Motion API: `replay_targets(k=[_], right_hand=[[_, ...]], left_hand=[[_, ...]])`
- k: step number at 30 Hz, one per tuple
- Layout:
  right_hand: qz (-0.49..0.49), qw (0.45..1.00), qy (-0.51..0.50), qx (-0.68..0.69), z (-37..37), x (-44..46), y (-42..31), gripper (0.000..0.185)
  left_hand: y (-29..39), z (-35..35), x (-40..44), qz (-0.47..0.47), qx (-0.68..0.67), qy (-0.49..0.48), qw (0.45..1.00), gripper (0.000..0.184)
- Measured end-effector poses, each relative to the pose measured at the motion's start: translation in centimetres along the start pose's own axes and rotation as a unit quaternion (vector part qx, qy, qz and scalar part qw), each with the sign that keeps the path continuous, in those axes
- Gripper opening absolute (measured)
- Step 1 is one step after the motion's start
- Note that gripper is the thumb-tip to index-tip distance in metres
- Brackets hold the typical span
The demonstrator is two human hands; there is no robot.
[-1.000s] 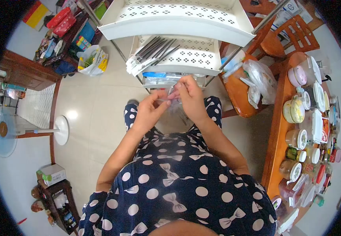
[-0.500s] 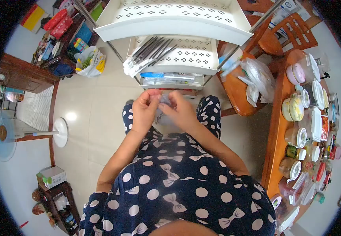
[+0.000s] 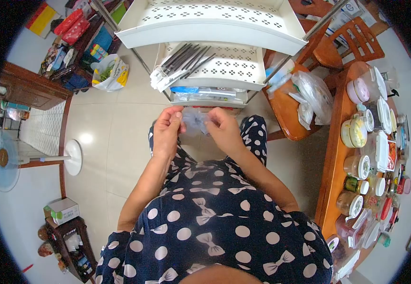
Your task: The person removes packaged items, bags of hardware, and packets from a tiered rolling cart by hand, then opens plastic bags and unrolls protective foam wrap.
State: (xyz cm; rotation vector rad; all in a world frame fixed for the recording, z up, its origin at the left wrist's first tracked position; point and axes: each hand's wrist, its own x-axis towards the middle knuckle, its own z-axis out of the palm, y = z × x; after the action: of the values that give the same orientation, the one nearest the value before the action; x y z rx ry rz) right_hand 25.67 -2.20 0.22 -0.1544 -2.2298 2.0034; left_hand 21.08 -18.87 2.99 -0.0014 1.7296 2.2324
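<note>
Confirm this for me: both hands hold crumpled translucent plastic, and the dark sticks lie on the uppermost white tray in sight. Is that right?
Not quite: the dark sticks lie on the white tray below the uppermost one, as the head view shows. The left hand and right hand do hold crumpled translucent plastic.

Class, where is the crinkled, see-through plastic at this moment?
In the head view, the crinkled plastic is slightly above the picture's centre, held between the left hand and the right hand, in front of the white rack.
</note>
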Motion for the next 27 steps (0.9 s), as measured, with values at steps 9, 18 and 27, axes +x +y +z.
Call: replay_targets(k=[9, 18, 27], right_hand=[[-0.028, 0.999, -0.003, -0.043, 0.9, -0.7, -0.3, 0.01], [-0.027, 0.997, -0.05, -0.053, 0.8, -1.4, -0.2, 0.01], [-0.033, 0.988, -0.128, -0.077, 1.1, -2.0, -0.4, 0.01]], left_hand=[[-1.5, 0.3, -0.4, 0.01, 0.195, -0.056, 0.979, 0.028], [-1.6, -0.1, -0.2, -0.026, 0.286, -0.071, 0.955, 0.026], [-3.8, -0.2, -0.3, -0.021, 0.149, 0.022, 0.988, 0.018]])
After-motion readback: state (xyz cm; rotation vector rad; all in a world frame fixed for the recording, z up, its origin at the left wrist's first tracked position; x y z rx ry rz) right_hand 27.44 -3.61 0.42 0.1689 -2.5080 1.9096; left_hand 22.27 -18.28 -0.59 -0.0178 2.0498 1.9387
